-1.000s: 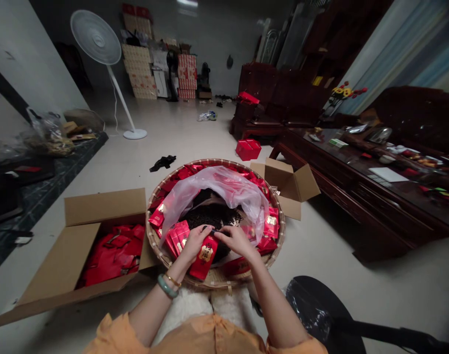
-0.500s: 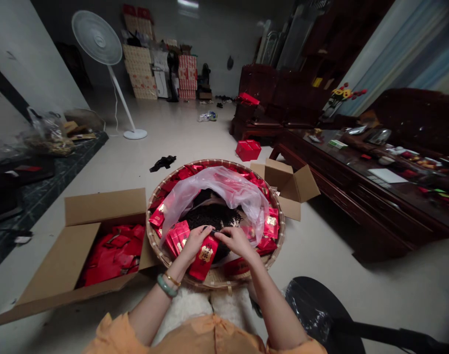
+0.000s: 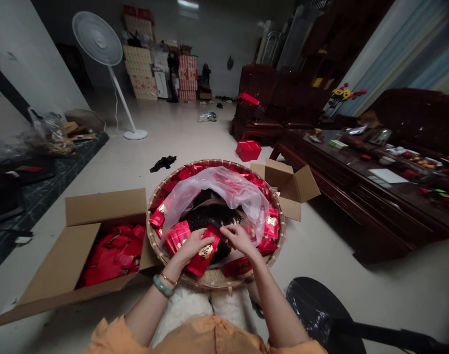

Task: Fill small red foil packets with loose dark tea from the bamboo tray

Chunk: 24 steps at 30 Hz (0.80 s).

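My left hand (image 3: 190, 245) grips a small red packet (image 3: 204, 250) with a gold label, tilted so its open top points up and to the right. My right hand (image 3: 238, 237) pinches at the packet's top edge. Both hands hover over a round woven basket (image 3: 214, 279) resting on my lap. In the basket lies a clear plastic bag (image 3: 224, 191) spread open around a heap of dark loose tea (image 3: 209, 216). More red packets (image 3: 271, 223) ring the basket's rim, and a small stack (image 3: 176, 235) stands just left of my left hand.
An open cardboard box (image 3: 67, 275) with red bags (image 3: 111, 255) sits on the floor at left. A smaller open box (image 3: 290, 184) stands behind the basket at right. A dark wooden table (image 3: 360, 196) runs along the right. A standing fan (image 3: 99, 46) is at back left.
The red packet has tilted to the right and lifted a little in my left hand. My right hand has shifted slightly right at the packet's top.
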Tool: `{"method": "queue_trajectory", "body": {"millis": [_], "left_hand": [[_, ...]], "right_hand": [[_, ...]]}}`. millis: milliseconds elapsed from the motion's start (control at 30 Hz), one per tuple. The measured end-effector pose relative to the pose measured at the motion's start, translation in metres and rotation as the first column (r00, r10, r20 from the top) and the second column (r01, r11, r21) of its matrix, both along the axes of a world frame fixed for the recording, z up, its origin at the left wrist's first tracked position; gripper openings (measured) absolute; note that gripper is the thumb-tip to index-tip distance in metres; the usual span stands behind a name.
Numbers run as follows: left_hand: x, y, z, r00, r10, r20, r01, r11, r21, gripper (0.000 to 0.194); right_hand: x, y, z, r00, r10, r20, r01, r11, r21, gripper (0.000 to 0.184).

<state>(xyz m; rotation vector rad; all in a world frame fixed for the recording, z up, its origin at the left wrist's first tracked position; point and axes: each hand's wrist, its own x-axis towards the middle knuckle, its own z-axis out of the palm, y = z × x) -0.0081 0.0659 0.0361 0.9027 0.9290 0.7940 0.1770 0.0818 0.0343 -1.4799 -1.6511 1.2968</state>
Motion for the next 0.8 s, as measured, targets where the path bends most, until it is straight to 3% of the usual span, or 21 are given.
{"method": "queue_trajectory", "body": {"millis": [67,167,300,467,567,667,733,800], "left_hand": [[0.0,0.0,0.0,0.999,0.054,-0.007,-0.053,0.999,0.01,0.042],[0.0,0.0,0.001,0.988,0.151,0.031,-0.151,0.989,-0.007,0.043],[0.002,0.001,0.0,0.971,0.226,0.079,-0.222,0.974,-0.053,0.044],[0.005,0.0,-0.001,0.957,0.281,0.068,-0.279,0.959,-0.046,0.043],[0.007,-0.001,0.001,0.961,0.268,0.069,-0.264,0.963,-0.055,0.043],[0.008,-0.002,0.001,0.965,0.253,0.061,-0.252,0.967,-0.034,0.043],[0.007,-0.003,-0.001,0.966,0.259,0.019,-0.259,0.966,-0.009,0.042],[0.006,-0.003,-0.004,0.965,0.258,-0.046,-0.258,0.966,-0.005,0.041]], "right_hand": [[0.007,0.004,-0.003,0.997,-0.072,0.013,0.072,0.997,0.005,0.056],[0.021,0.01,-0.014,0.961,-0.185,0.206,0.164,0.979,0.118,0.054],[0.034,0.011,-0.035,0.818,-0.268,0.509,0.2,0.962,0.186,0.051],[0.032,0.004,-0.04,0.706,-0.315,0.635,0.252,0.949,0.19,0.046],[0.021,0.004,-0.029,0.809,-0.355,0.468,0.222,0.923,0.315,0.036],[0.0,0.003,-0.019,0.966,-0.21,0.148,0.141,0.916,0.377,0.033],[-0.015,0.001,-0.018,0.991,-0.135,-0.014,0.131,0.926,0.353,0.03],[-0.027,-0.001,-0.019,0.982,-0.144,-0.12,0.174,0.937,0.304,0.026]]}}
